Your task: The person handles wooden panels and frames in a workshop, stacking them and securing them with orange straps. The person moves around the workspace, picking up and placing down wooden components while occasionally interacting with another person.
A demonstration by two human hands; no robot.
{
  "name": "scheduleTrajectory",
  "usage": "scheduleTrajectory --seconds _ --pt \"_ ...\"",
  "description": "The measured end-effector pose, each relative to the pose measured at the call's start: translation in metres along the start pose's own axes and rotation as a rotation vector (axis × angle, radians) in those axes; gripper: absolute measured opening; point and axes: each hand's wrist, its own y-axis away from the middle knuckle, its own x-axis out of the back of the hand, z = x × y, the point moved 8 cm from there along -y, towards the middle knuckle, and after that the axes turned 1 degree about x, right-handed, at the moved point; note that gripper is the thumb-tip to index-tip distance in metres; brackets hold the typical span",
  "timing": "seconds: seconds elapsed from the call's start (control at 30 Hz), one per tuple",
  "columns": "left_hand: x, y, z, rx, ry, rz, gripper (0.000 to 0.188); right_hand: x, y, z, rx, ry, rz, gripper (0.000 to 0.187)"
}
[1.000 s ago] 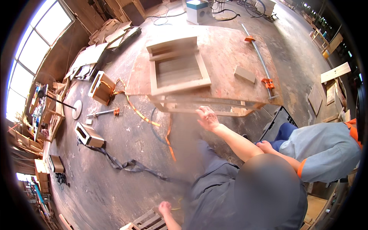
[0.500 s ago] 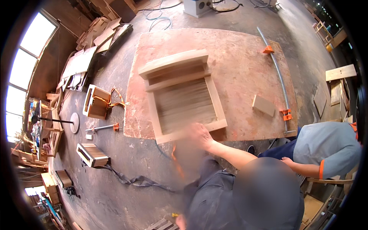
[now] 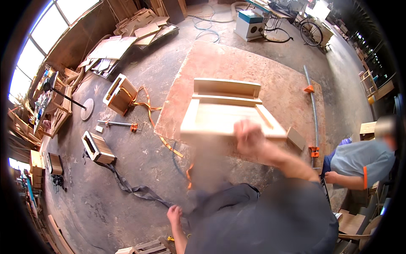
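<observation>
Two bare hands serve the near side of the work surface [image 3: 220, 59], only one of them at the workpiece. The wooden frame [image 3: 228, 116] lies over the near part of the surface, its near-left corner about at the near edge and its raised back board toward the far edge. This placement appears to keep the near rail within direct reach while the surface takes most of the weight; whether the whole underside is in contact cannot be told.

The wooden block [image 3: 295, 139] sits just beside the near-right corner of the frame. The bar clamp [image 3: 312, 103] lies along the right edge, presumably to keep it apart from the frame.

Right hand [image 3: 251, 136]: located at the near rail, right of its middle. The forearm slants up and leftward from the lower right. Fingers appear curled; blur prevents confirming whether they are clamped on the rail or only against it.

Left hand [image 3: 174, 213]: held low, well apart from the frame, forearm rising from the lower edge of the view. Fingers appear bent together; whether they grip the nearby dark strap [image 3: 139, 190] cannot be told.
</observation>
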Motion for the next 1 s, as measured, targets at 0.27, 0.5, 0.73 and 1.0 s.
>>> scheduleTrajectory --seconds 0.27,0.5,0.73,1.0 --pt "-0.184 -0.04 0.085 -0.016 0.45 -0.542 0.032 0.121 -0.12 0.023 -0.208 -0.069 -0.39 0.039" --pt "-0.268 0.017 0.196 -0.137 0.932 -0.879 0.074 0.13 -0.064 0.084 -0.463 -0.999 -0.328 0.024" --pt "-0.2 0.056 0.237 -0.358 0.473 -0.541 0.059 -0.042 0.05 0.153 -0.983 -1.318 -0.245 0.062" --pt "-0.136 0.047 0.2 -0.092 0.362 -0.244 0.072 -0.115 0.108 0.097 -1.07 -1.318 -0.467 0.056"
